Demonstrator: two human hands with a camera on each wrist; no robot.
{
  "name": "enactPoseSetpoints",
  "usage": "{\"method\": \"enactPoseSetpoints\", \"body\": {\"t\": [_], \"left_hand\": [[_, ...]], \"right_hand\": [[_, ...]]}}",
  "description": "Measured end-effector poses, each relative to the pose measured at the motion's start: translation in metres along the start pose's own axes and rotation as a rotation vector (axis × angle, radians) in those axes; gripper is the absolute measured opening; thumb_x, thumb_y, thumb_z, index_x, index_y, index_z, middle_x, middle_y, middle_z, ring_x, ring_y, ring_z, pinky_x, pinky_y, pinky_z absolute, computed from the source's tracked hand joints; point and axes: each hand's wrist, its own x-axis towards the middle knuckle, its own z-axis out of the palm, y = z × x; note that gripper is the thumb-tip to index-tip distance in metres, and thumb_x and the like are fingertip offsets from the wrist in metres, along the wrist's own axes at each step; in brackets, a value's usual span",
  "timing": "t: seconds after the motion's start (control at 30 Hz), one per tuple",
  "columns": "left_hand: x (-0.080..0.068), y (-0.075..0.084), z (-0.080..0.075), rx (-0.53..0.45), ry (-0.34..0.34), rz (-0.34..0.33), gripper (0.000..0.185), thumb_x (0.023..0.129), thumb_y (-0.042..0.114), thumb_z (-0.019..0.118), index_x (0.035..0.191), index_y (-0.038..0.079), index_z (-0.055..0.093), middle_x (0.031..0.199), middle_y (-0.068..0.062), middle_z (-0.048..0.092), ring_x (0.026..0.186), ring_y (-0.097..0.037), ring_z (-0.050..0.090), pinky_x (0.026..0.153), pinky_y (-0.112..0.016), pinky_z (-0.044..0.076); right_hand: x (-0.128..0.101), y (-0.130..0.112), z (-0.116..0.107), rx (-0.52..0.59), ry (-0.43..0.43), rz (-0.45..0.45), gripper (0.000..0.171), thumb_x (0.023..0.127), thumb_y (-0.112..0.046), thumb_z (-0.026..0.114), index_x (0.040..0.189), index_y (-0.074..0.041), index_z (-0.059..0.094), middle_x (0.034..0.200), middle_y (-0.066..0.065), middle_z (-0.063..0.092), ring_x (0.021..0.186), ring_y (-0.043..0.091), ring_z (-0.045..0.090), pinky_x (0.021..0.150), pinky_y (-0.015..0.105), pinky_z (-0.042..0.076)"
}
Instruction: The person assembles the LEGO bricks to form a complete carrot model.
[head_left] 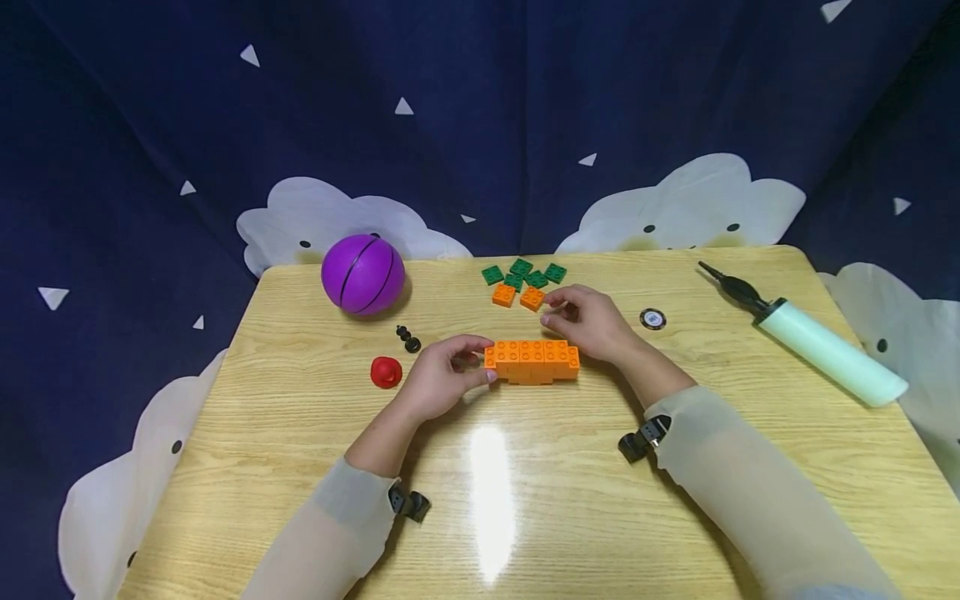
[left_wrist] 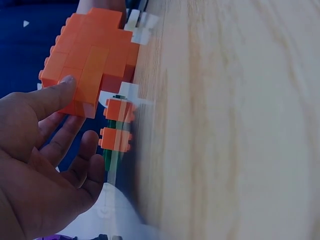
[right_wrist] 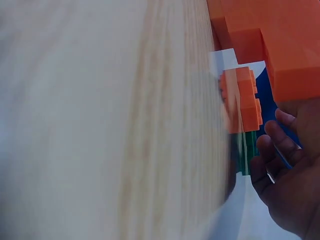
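Sleeves are filling the bottom of the head view, and just above them, at the middle of the frame, the orange block (head_left: 532,361) is lying flat on the table (head_left: 300,467). It is a long bar of bricks already pressed together, at least two layers deep, so a good part of the building looks done.

Its left end is being pinched by the left hand (head_left: 442,377): the thumb (left_wrist: 50,97) is pressing on the studded face in the left wrist view while the other fingers are curling loosely beneath. The right hand (head_left: 588,321) is sitting just behind the bar's right end, fingers bent, their tips close to a loose orange brick (head_left: 532,297). Whether they are actually gripping anything I cannot tell; the right wrist view shows only curled fingers beside the bar, with nothing plainly clamped.

What is left, by my reckoning, is the small pile above the bar: two loose orange bricks, the other one (head_left: 503,294) beside the first, and several green plates (head_left: 525,273) touching one another near the table's far edge. None of these are joined to the bar yet.

Further out, a purple ball (head_left: 363,273) is resting at upper left, with a red cap (head_left: 386,372) and small black bits (head_left: 408,339) below it. A round token (head_left: 653,318) is lying right of the hands, and a pale green pump (head_left: 813,346) is stretching toward the right edge.
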Motion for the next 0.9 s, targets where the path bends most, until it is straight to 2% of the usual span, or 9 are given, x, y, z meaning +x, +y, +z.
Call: {"method": "enactPoseSetpoints", "body": {"t": [0.23, 0.4, 0.57, 0.9], "left_hand": [[0.001, 0.000, 0.000, -0.007, 0.002, -0.012, 0.038, 0.090, 0.023, 0.084, 0.127, 0.027, 0.072, 0.120, 0.009, 0.070, 0.109, -0.023, 0.065, 0.091, -0.042, 0.055], [0.002, 0.000, 0.000, -0.012, -0.003, -0.021, 0.039, 0.090, 0.025, 0.083, 0.127, 0.028, 0.072, 0.122, 0.009, 0.070, 0.111, -0.024, 0.065, 0.092, -0.042, 0.055], [0.002, 0.001, 0.000, -0.016, -0.001, -0.027, 0.039, 0.090, 0.025, 0.083, 0.128, 0.028, 0.072, 0.122, 0.009, 0.069, 0.110, -0.024, 0.065, 0.091, -0.042, 0.056], [0.003, 0.000, 0.001, -0.015, -0.001, -0.030, 0.039, 0.091, 0.025, 0.083, 0.128, 0.027, 0.071, 0.122, 0.007, 0.070, 0.108, -0.022, 0.066, 0.090, -0.041, 0.056]], "right_hand": [[0.015, 0.000, 0.003, -0.071, 0.001, -0.046, 0.042, 0.098, -0.029, 0.073, 0.134, -0.007, 0.068, 0.124, 0.013, 0.064, 0.107, 0.029, 0.058, 0.097, 0.048, 0.048], [0.022, 0.000, 0.005, -0.081, -0.010, -0.043, 0.044, 0.095, -0.030, 0.075, 0.133, -0.008, 0.068, 0.127, 0.013, 0.062, 0.111, 0.030, 0.056, 0.101, 0.049, 0.046], [0.027, 0.000, 0.007, -0.093, -0.044, -0.011, 0.046, 0.095, -0.030, 0.076, 0.135, -0.009, 0.068, 0.126, 0.012, 0.059, 0.105, 0.030, 0.054, 0.094, 0.047, 0.047], [0.028, -0.001, 0.006, -0.124, -0.066, -0.001, 0.033, 0.094, -0.024, 0.077, 0.124, -0.009, 0.074, 0.129, 0.011, 0.060, 0.108, 0.031, 0.057, 0.099, 0.049, 0.048]]}}
